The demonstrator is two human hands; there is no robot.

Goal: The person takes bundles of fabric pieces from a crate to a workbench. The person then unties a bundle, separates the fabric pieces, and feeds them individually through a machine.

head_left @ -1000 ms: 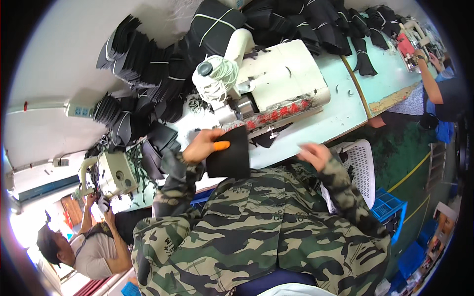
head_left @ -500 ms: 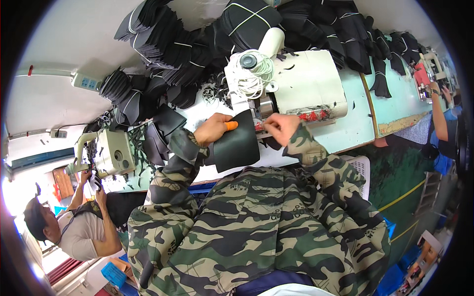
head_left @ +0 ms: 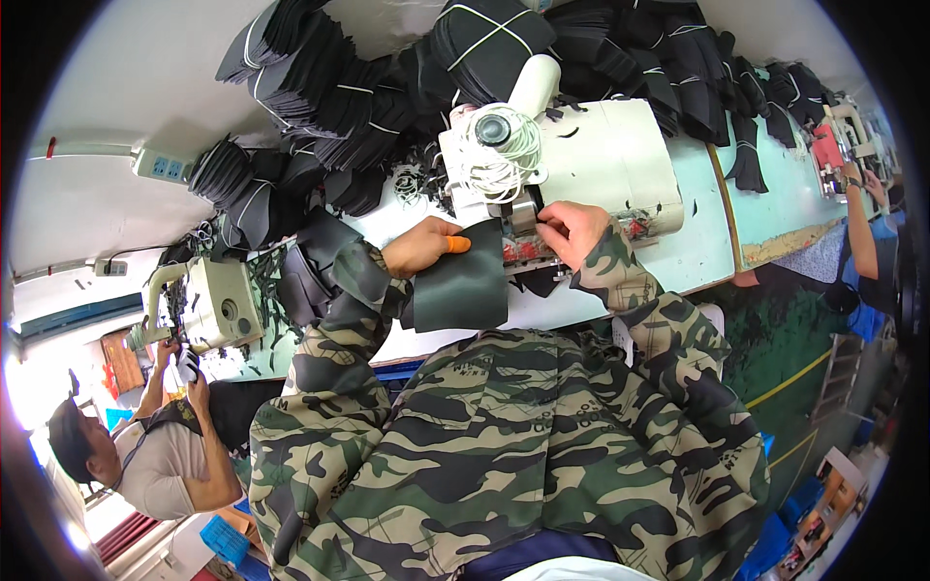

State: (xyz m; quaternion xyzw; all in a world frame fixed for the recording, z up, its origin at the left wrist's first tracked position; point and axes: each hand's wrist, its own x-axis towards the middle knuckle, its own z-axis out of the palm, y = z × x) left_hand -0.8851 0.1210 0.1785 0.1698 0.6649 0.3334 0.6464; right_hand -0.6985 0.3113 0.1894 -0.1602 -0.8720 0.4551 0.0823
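Observation:
My left hand [head_left: 422, 247], with an orange finger cover on its thumb, grips the upper left edge of a flat black sheet piece [head_left: 461, 290]. The sheet's right edge lies against the front of a cream-coloured bench machine [head_left: 610, 155]. At the machine's metal working part [head_left: 523, 215], just right of the sheet, is my right hand [head_left: 575, 230]. Its fingers are curled and pressed together, and what they hold, if anything, is hidden. A coil of white cord [head_left: 496, 160] sits on top of the machine. More black pieces [head_left: 310, 276] lie left of my left hand.
Tied stacks of black pieces [head_left: 489, 46] line the back of the pale table [head_left: 693, 247]. Black scraps litter it. On the left, a person [head_left: 160, 450] works at a similar machine [head_left: 218, 305]. Another person's arm [head_left: 859, 228] shows at far right. A white basket [head_left: 712, 329] stands below the table.
My right hand has moved right and up along the machine's front, away from the sheet's edge. The left hand keeps its grip, and the sheet has shifted slightly.

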